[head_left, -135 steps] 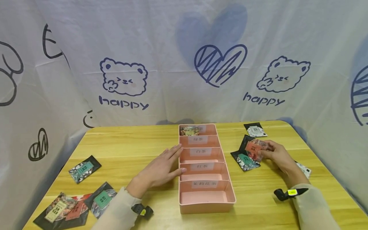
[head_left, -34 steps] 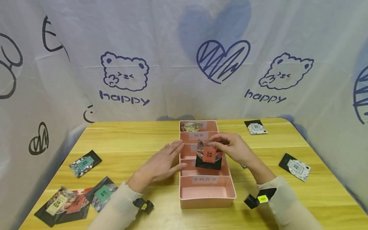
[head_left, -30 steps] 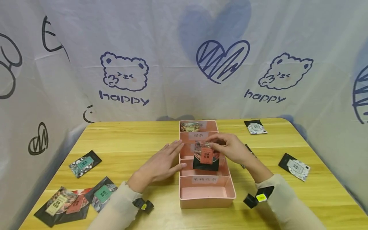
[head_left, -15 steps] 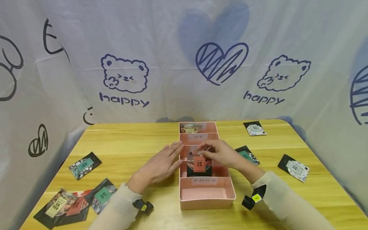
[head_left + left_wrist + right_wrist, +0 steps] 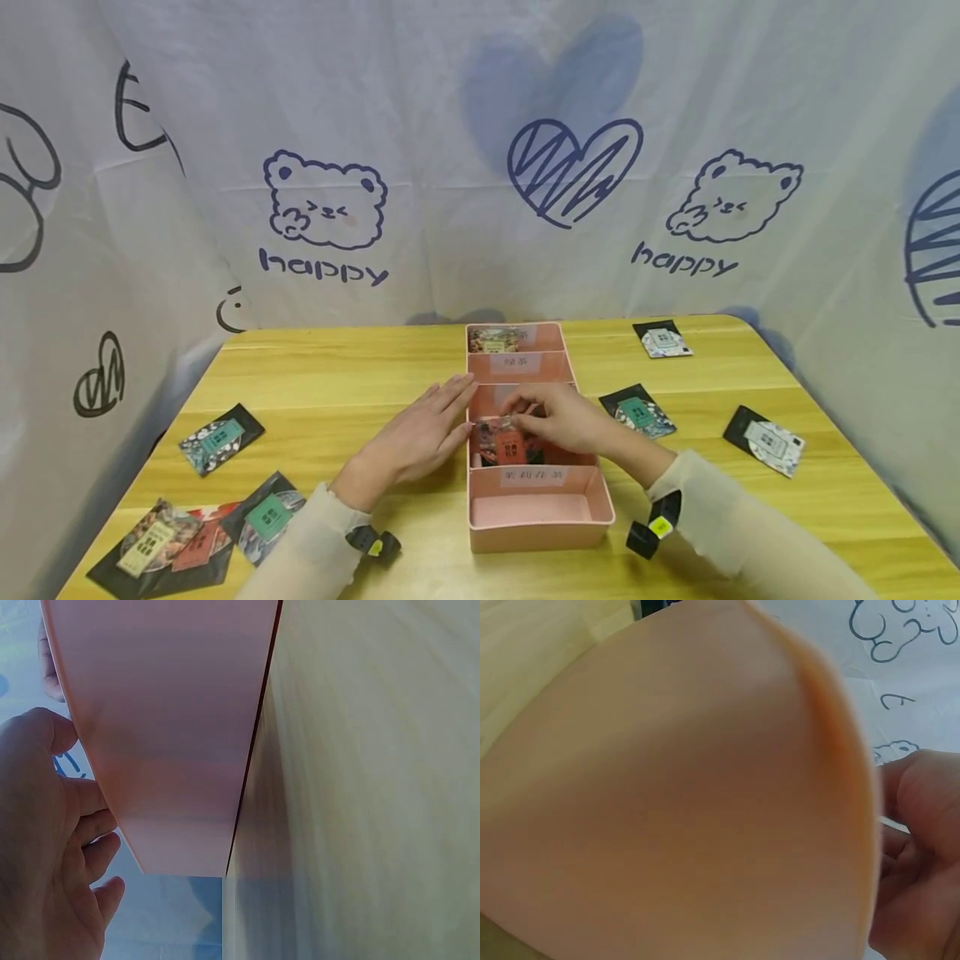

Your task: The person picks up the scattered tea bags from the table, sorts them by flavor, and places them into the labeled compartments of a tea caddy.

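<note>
In the head view a pink divided box (image 5: pixel 543 537) with paper labels stands mid-table. My right hand (image 5: pixel 558 419) pinches the top edge of a tea packet (image 5: pixel 504 443) with a red label, its lower part down inside the second compartment from the front. On the box's left rim rest the fingertips of my left hand (image 5: pixel 416 433), fingers straight. The left wrist view shows that hand (image 5: pixel 56 832) along the rim of the box's side wall (image 5: pixel 172 742). In the right wrist view the box wall (image 5: pixel 682 787) covers most of the held packet's area; the right hand (image 5: pixel 922 862) reaches over the rim.
A packet with a yellow label (image 5: pixel 495 340) lies in the rearmost compartment. Right of the box are a green-label packet (image 5: pixel 637 411) and white-label packets (image 5: pixel 772 442). Several more packets, including a green-label one (image 5: pixel 268 517), lie on the left. A printed curtain (image 5: pixel 450 200) hangs behind the table.
My right hand has picked the red-label packet off the right side, carried it left over the box and lowered it into the second compartment from the front. The left hand has stayed at the rim.
</note>
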`<state>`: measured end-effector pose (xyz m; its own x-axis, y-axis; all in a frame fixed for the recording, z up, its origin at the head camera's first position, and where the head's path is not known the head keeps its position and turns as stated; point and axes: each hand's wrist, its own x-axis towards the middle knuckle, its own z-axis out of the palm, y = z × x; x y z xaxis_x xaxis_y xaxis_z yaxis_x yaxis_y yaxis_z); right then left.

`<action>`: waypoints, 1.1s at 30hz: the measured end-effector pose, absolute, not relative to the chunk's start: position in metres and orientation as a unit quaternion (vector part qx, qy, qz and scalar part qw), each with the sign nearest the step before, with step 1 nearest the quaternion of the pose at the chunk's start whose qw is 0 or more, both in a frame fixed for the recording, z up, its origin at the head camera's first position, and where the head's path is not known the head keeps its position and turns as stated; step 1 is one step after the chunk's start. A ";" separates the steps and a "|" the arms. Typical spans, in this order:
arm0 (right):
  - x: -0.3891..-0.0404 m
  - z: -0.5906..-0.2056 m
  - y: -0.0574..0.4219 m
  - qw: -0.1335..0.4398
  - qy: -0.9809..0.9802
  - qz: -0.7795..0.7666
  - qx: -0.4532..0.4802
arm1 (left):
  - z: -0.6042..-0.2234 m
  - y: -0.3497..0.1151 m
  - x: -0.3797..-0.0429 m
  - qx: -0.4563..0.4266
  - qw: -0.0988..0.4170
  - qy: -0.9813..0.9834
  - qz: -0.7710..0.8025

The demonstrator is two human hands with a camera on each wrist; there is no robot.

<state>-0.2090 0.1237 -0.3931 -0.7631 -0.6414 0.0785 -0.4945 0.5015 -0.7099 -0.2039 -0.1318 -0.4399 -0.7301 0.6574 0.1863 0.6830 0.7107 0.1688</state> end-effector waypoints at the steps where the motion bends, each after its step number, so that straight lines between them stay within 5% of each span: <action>1: -0.208 -0.393 0.124 0.092 0.866 -0.366 -0.330 | -0.440 -0.132 -0.204 -0.363 0.057 -0.923 -0.114; 10: -0.203 -0.385 0.127 -0.001 0.918 -0.197 -0.344 | -0.439 -0.130 -0.203 -0.356 0.049 -0.926 -0.114; 24: -0.204 -0.389 0.122 0.052 0.904 -0.257 -0.339 | -0.440 -0.131 -0.203 -0.360 0.049 -0.925 -0.113; 33: -0.203 -0.391 0.120 0.011 0.907 -0.193 -0.375 | -0.440 -0.130 -0.204 -0.357 0.052 -0.926 -0.113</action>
<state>-0.2031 0.1203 -0.3911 -0.7189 -0.6837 0.1250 -0.6753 0.6444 -0.3588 -0.2036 -0.1299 -0.4405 -0.7398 0.6491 0.1771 0.6726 0.7196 0.1724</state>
